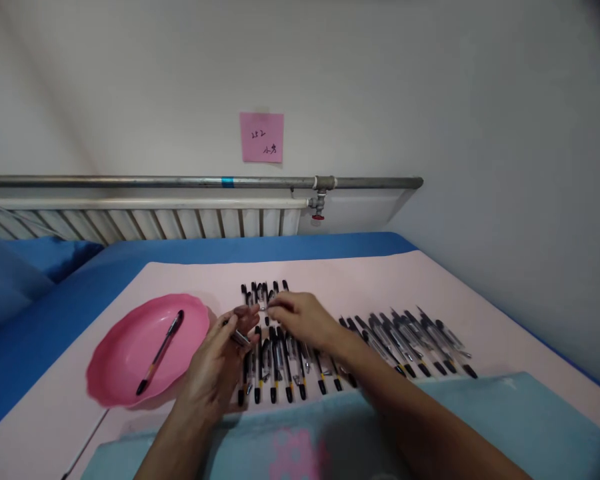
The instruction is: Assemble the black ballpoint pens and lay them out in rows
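My left hand (220, 343), palm partly turned up, is closed around a short dark and clear pen part (239, 337). My right hand (300, 317) is beside it, over the pens, with thumb and fingers pinched together. A tiny shiny piece shows by its fingertips; I cannot make out what it is. Below both hands lies a row of black-capped pens (274, 373) with yellow bands, along with loose clear and metal pen parts. Behind the fingers several more dark pen pieces (254, 290) stand in a group.
A pink scalloped bowl (105, 383) at the left holds one pen (161, 353). More pens and clear parts (405, 340) lie fanned out at the right. A light blue cloth (480, 420) covers the near edge. A wall and radiator (180, 223) border the far side.
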Available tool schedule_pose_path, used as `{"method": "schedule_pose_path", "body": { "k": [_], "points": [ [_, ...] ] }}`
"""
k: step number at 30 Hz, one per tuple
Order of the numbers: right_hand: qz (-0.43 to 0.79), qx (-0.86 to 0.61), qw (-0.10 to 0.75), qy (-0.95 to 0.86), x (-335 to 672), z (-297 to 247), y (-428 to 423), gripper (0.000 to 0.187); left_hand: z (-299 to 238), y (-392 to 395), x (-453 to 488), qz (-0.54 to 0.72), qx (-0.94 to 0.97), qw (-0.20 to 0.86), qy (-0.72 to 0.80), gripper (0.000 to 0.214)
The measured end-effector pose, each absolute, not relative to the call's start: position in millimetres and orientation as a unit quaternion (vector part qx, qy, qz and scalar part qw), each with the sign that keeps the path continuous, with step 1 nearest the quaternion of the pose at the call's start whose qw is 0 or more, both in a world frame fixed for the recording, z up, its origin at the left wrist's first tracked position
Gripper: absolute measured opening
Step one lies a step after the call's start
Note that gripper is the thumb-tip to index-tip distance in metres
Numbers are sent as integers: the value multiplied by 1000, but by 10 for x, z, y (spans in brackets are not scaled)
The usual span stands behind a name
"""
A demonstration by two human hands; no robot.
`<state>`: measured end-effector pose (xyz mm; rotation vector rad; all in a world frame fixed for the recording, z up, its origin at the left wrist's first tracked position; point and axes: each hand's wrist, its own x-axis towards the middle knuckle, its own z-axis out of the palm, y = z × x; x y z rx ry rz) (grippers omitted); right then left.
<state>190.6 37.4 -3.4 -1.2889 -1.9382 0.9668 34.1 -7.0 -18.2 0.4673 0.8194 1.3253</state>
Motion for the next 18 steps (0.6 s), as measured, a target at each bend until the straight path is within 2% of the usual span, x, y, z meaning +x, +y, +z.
{"method": "schedule_pose_path", "body": {
  "k": [4, 11, 13, 16, 18],
  "points": [
    [456, -389, 340, -724, 1598, 23, 112, 16, -237, -77, 390, 625, 237, 664, 334, 21],
    [472, -388, 378, -695, 1504, -137, 115, 28, -332, -78, 494, 628, 263, 668, 299, 22],
    [486, -380, 374, -692, 1520, -143, 140, 25, -324, -78, 498, 620, 281, 663, 313, 27],
    [480, -420, 376, -673, 1640, -122, 262, 17, -231, -84, 366, 614, 321, 600, 400, 37],
    [440, -486, 391, -646, 1803, -127, 416, 16, -152, -72, 146, 612, 364, 490, 503, 41]
  ]
}}
